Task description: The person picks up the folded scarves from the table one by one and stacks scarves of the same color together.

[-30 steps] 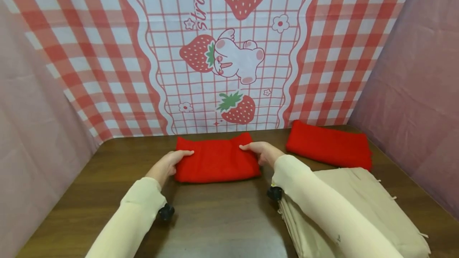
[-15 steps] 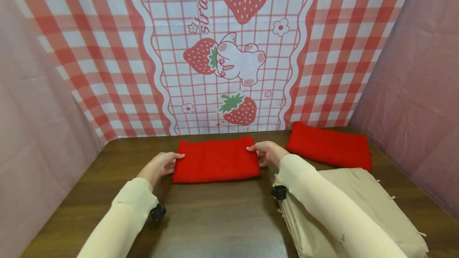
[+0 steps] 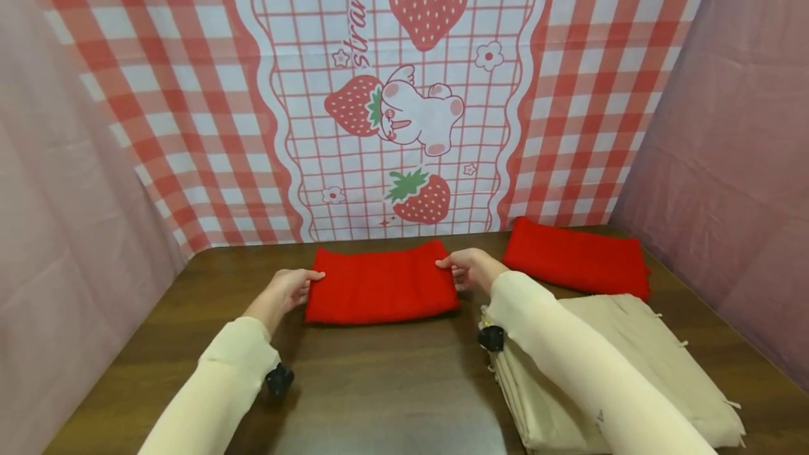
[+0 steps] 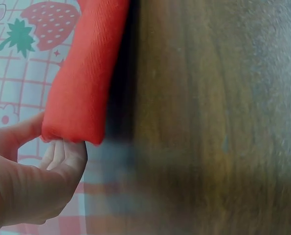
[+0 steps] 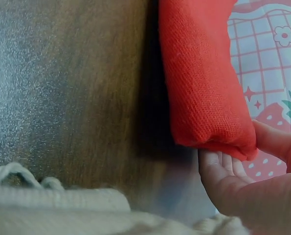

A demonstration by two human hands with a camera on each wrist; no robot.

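A folded red knit cloth [image 3: 382, 286] lies lengthwise between my two hands near the back of the table, its middle sagging slightly between raised far corners. My left hand [image 3: 287, 290] pinches its left end, thumb on top and fingers underneath. At the other end my right hand [image 3: 472, 269] holds it in the same way. In the left wrist view, the fingers [image 4: 69, 159] reach beneath the folded edge. The right wrist view has the cloth's ribbed knit [image 5: 204, 88] close up, with a dark shadow on the table along its near side.
A second folded red cloth [image 3: 575, 255] lies at the back right. In front of it is a stack of folded beige fabric [image 3: 638, 364] with small ties, partly under my right forearm. A strawberry-print curtain [image 3: 404, 118] hangs behind the wooden table [image 3: 379, 385].
My left hand has shifted left and my right hand slightly right, out to the cloth's ends. The cloth is drawn straighter. Over the last half second both hands hold nearly still.
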